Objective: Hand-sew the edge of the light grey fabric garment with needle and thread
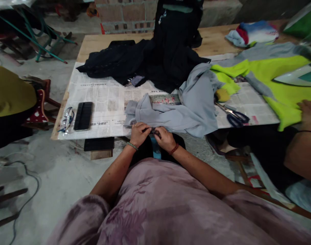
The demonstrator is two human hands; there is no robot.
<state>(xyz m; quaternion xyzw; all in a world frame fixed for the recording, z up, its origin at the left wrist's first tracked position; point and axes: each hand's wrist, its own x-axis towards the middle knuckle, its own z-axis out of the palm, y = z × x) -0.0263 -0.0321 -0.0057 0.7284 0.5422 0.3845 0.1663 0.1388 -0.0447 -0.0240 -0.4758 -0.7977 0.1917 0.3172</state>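
My left hand (139, 135) and my right hand (166, 139) are close together at the table's front edge, fingers pinched. Between their fingertips is a small dark piece (157, 132), too blurred to name; the right fingers close on it. What the left fingers pinch is hidden. Just beyond both hands, a light grey garment (200, 102) lies crumpled on the newspaper, one narrow part (155, 114) stretching left behind my fingers. Scissors (233, 114) with dark handles lie right of it, by a small yellow object (222, 95).
Newspaper (104, 97) covers much of the table. On it lie a phone (83, 116), glasses (69, 117), black clothing (119, 61) and a yellow-grey garment (275, 78). An iron (300, 74) is at right, near another person's hand (310, 110). A stool (44, 105) stands left.
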